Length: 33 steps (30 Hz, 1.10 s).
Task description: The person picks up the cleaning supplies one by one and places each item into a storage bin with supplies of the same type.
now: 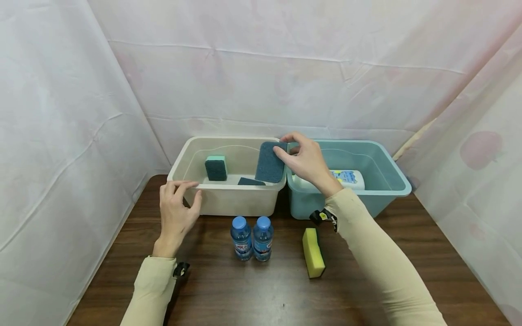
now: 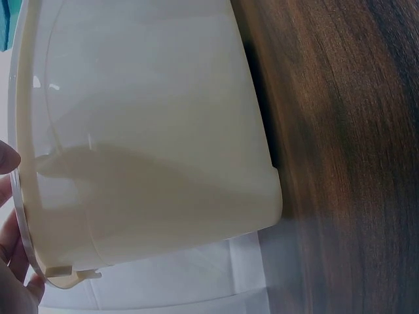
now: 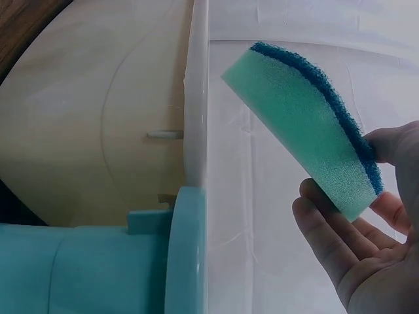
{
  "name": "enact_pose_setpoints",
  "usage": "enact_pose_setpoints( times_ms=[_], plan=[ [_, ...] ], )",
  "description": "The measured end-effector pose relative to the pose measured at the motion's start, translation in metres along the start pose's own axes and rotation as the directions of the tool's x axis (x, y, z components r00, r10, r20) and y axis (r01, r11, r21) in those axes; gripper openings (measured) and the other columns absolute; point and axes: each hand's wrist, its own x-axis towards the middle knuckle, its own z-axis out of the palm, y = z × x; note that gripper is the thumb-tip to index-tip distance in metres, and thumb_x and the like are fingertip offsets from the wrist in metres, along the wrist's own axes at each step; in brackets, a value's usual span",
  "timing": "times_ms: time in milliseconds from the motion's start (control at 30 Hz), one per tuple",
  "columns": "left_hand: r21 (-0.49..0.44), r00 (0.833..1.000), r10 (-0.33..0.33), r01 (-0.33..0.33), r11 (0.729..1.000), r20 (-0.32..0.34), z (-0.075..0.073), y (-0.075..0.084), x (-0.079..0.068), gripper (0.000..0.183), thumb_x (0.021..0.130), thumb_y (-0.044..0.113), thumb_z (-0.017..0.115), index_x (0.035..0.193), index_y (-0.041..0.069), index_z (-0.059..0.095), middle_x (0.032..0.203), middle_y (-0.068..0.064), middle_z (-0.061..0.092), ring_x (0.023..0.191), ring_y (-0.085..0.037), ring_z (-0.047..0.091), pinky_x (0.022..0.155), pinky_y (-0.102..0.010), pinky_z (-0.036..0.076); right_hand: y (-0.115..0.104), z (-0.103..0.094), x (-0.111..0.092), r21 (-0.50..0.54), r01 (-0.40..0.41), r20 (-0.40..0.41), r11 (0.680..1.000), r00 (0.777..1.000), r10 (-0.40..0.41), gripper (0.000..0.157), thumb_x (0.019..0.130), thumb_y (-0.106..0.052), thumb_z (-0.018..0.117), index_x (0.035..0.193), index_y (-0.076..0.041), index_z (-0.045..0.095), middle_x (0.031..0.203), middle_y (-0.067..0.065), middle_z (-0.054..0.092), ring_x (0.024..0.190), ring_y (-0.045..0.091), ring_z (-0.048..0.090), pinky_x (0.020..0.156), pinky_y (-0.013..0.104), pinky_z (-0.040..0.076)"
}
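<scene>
My right hand (image 1: 303, 160) pinches a green sponge (image 3: 301, 131) with a dark blue scouring layer, thumb on the scouring side and fingers on the foam. It is tilted over the right end of the beige bin (image 1: 228, 201), above the rim in the right wrist view. My left hand (image 1: 177, 210) rests on that bin's front left rim, fingers at the edge and thumb spread apart from them. Inside the bin, another green sponge (image 1: 216, 168) stands at the left. A dark flat piece (image 1: 250, 181) shows low behind the front wall, partly hidden.
A blue-green bin (image 1: 350, 199) adjoins the beige one on the right and holds a white bottle (image 1: 350, 179) with a printed label. Two small blue-capped water bottles (image 1: 241, 240) and a yellow sponge (image 1: 313, 253) stand on the dark wooden table (image 1: 277, 299). White curtains (image 1: 265, 90) hang behind.
</scene>
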Motion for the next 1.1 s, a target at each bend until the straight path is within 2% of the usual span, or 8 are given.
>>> enact_pose_setpoints(
  times_ms=[200,400,800,1100],
  plan=[
    [0.001,1.0,-0.001,0.001,1.0,-0.001,0.0,0.0,0.0,0.02,0.089,0.012,0.077,0.107,0.005,0.079,0.111,-0.02,0.067,0.104,-0.045,0.054,0.092,-0.058,0.041,-0.001,0.005,0.005,0.004,-0.003,0.028,1.0,1.0,0.003,0.038,0.102,-0.04,0.07,0.13,-0.015,0.068,0.14,0.006,0.068,0.105,0.027,0.077,0.085,0.048,0.062],
    [0.018,0.999,-0.009,0.009,1.0,0.032,-0.002,-0.001,0.0,0.022,0.092,0.016,0.075,0.109,0.004,0.078,0.114,-0.022,0.066,0.107,-0.047,0.053,0.094,-0.057,0.041,-0.001,0.012,0.009,-0.004,0.003,0.038,1.0,0.999,-0.003,0.036,0.102,-0.038,0.071,0.128,-0.013,0.068,0.138,0.007,0.068,0.105,0.028,0.078,0.087,0.048,0.062],
    [0.017,1.0,0.003,-0.003,1.0,0.012,-0.003,-0.002,0.0,0.02,0.09,0.014,0.076,0.108,0.005,0.078,0.112,-0.021,0.066,0.105,-0.047,0.053,0.092,-0.056,0.042,0.008,0.025,0.025,-0.069,-0.046,0.073,0.997,0.996,0.051,0.041,0.103,-0.042,0.068,0.132,-0.013,0.065,0.137,0.009,0.067,0.107,0.028,0.075,0.093,0.048,0.059],
    [0.019,1.0,-0.005,0.005,1.0,0.021,-0.002,-0.002,0.0,0.02,0.09,0.014,0.076,0.108,0.004,0.078,0.112,-0.021,0.066,0.106,-0.046,0.053,0.093,-0.056,0.042,0.003,0.031,0.031,-0.078,-0.032,0.097,0.996,0.995,0.039,0.039,0.103,-0.042,0.068,0.13,-0.014,0.065,0.139,0.009,0.067,0.106,0.028,0.074,0.09,0.047,0.06]
  ],
)
